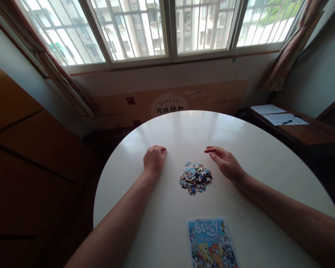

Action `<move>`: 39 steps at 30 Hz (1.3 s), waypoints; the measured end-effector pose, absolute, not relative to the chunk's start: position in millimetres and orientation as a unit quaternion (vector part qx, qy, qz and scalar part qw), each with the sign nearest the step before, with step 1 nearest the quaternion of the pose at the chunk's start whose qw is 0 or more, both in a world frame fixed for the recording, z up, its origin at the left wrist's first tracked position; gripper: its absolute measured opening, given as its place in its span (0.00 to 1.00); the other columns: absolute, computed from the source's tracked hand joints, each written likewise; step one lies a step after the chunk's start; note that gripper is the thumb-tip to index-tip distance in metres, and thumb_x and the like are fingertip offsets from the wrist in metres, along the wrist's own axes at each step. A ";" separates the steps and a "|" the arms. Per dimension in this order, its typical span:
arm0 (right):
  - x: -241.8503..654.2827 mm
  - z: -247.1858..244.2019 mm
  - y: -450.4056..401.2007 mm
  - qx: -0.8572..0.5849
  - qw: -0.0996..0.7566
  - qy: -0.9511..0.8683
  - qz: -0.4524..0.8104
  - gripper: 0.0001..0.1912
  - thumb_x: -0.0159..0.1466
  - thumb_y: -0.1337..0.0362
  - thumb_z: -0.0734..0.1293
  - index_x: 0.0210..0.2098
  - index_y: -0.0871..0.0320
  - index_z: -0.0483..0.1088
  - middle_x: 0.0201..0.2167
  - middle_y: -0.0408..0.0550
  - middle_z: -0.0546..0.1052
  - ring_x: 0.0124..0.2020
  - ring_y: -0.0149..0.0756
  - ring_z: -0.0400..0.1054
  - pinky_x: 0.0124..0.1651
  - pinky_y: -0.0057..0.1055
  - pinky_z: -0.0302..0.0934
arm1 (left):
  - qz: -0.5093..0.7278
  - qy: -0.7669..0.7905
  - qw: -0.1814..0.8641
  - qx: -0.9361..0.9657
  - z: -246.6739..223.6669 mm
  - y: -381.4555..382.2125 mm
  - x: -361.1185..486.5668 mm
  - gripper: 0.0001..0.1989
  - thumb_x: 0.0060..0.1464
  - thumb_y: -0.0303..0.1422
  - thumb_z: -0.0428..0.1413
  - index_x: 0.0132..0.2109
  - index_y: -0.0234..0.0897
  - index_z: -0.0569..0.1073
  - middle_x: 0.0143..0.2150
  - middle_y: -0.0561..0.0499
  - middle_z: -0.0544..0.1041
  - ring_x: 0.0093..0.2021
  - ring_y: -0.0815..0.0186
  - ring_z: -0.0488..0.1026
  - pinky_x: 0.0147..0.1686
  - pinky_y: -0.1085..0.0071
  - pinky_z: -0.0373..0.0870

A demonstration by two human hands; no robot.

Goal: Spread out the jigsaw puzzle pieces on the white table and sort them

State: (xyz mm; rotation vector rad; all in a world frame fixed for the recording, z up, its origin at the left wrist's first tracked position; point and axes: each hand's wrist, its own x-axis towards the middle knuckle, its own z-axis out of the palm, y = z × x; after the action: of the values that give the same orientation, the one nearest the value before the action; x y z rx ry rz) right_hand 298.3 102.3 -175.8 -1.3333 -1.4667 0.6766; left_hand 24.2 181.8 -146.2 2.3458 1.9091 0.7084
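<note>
A loose heap of jigsaw puzzle pieces (195, 178) lies on the white round table (167, 230), with one blue piece (187, 163) slightly apart at its far left. To the left of the heap, my left hand (154, 159) rests on the table in a loose fist, not touching the pieces. My right hand (223, 160) lies on its side to the right of the heap. Its fingers are stretched out towards the middle and hold nothing. Nearer to me is a colourful Bluey picture card (212, 242), cut off by the lower edge of the view.
Beyond the table, a printed cardboard panel (192, 98) stands below the barred window (134, 29). At the right, a brown side table (315, 130) carries papers (281, 119) and a dark pen (287, 122). A wooden cabinet (25, 156) stands at the left.
</note>
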 end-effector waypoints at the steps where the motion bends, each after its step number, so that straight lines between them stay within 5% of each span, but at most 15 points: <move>1: 298.4 -177.0 103.6 -0.552 0.509 -0.597 0.284 0.18 0.64 0.54 0.62 0.42 0.59 0.77 0.54 0.53 0.72 0.56 0.39 0.68 0.62 0.40 0.62 | 0.226 0.616 0.021 0.754 -145.0 182.5 24.2 0.10 0.61 0.31 0.54 0.42 0.41 0.81 0.46 0.49 0.80 0.47 0.58 0.75 0.49 0.68 0.72; 15: 292.2 -172.5 117.0 -0.601 0.439 -0.617 0.257 0.16 0.59 0.59 0.62 0.39 0.60 0.78 0.39 0.49 0.77 0.31 0.29 0.67 0.41 0.29 0.65 | 0.212 0.644 0.019 0.735 -143.2 200.8 19.8 0.11 0.61 0.34 0.54 0.43 0.43 0.82 0.46 0.48 0.80 0.43 0.57 0.76 0.44 0.66 0.73; 27: 299.9 -164.8 106.2 -0.548 0.413 -0.685 0.245 0.15 0.57 0.65 0.60 0.37 0.57 0.77 0.42 0.47 0.76 0.46 0.36 0.69 0.57 0.37 0.61 | 0.213 0.616 0.017 0.758 -127.9 186.7 18.3 0.12 0.61 0.34 0.55 0.47 0.40 0.80 0.49 0.48 0.78 0.40 0.60 0.76 0.40 0.68 0.71; 31: 300.2 -159.3 101.3 -0.539 0.412 -0.685 0.266 0.14 0.59 0.63 0.61 0.37 0.57 0.77 0.42 0.48 0.76 0.47 0.36 0.69 0.55 0.37 0.63 | 0.109 0.606 0.028 0.787 -101.0 157.9 23.9 0.09 0.58 0.33 0.55 0.36 0.42 0.81 0.39 0.48 0.80 0.38 0.57 0.76 0.35 0.67 0.69; 35: 301.1 -147.2 91.1 -0.537 0.413 -0.668 0.309 0.13 0.61 0.62 0.61 0.37 0.58 0.77 0.39 0.49 0.77 0.41 0.33 0.71 0.47 0.32 0.66 | -0.027 0.547 0.079 0.833 -77.8 119.6 35.4 0.16 0.58 0.39 0.55 0.24 0.40 0.77 0.25 0.47 0.76 0.25 0.60 0.71 0.27 0.66 0.64; 39: 304.5 -134.1 81.1 -0.466 0.384 -0.743 0.289 0.12 0.63 0.66 0.61 0.38 0.59 0.77 0.38 0.49 0.76 0.39 0.30 0.71 0.42 0.27 0.66 | -0.109 0.433 0.129 0.886 -65.6 94.6 42.9 0.17 0.56 0.41 0.56 0.23 0.39 0.76 0.19 0.49 0.70 0.19 0.65 0.64 0.23 0.67 0.60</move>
State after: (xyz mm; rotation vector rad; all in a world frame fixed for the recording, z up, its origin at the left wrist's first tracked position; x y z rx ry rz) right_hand 304.5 81.1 -134.1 -1.1867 -1.8947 0.7361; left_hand 42.9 94.6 -65.6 2.5749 1.2574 -0.3155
